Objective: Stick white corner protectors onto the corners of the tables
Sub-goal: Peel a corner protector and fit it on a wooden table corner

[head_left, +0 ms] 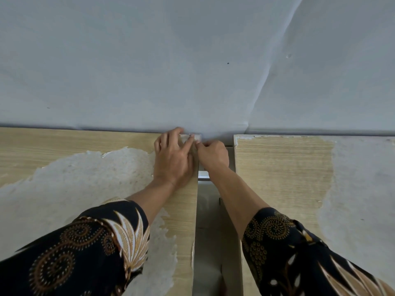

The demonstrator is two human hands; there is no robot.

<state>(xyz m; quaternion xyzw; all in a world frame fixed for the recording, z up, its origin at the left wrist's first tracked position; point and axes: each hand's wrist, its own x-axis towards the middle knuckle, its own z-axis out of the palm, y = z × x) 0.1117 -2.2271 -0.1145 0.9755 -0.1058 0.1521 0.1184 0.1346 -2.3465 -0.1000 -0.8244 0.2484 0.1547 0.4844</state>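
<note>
Head view, corner protector point(198, 136) mostly hidden by left hand point(173, 161), right hand point(213, 155)

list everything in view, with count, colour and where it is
left table: one, light wood grain with torn whitish patches, lower left
right table: one, light wood grain, whitish patch at right, lower right
corner protector: one, white, far right corner of the left table
wall covering: one, pale grey, creased, behind both tables
sleeves: two, black with gold pattern, bottom corners
left hand: one, lies on the left table, fingertips touching the corner protector
right hand: one, over the gap, curled fingers pinching the corner protector
</note>
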